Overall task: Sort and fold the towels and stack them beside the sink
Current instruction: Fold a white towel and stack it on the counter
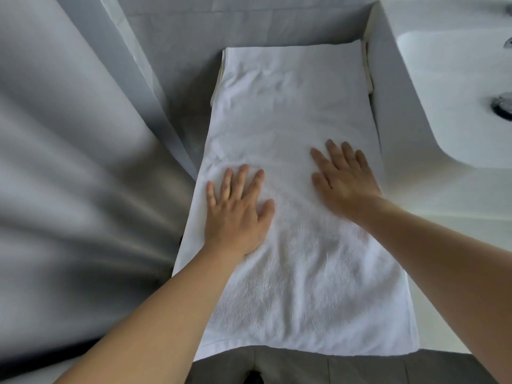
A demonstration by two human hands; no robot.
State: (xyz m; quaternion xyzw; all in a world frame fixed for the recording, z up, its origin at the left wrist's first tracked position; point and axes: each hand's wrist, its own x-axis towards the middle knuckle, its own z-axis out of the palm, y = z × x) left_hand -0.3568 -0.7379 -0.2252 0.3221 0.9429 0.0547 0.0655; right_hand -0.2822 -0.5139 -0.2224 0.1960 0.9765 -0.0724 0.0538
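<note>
My left hand (235, 214) lies flat on the white towel (293, 167), a little left of the middle of the frame. My fingers are straight and spread apart, and my thumb sticks out to the side. I am not holding anything with it; the palm just presses down on the soft cloth.

My right hand (343, 181) lies flat on the same towel too, a bit higher in the frame and closer to the right edge of the cloth. Its fingers are straight and close together. It holds nothing either; it only rests on top.

The towel is long and runs from the bottom middle of the frame up to the top middle. It lies on the counter (177, 67), with its near end hanging over the counter's front edge at the bottom. At the far end, near the top of the frame, I can see edges of more folded cloth (367, 70) peeking out from under it.

The white sink (448, 87) is on the right side of the frame, just beside the towel. A shiny metal drain (502, 106) shows at the far right edge. A big grey curtain (69, 162) fills the left side of the frame.
</note>
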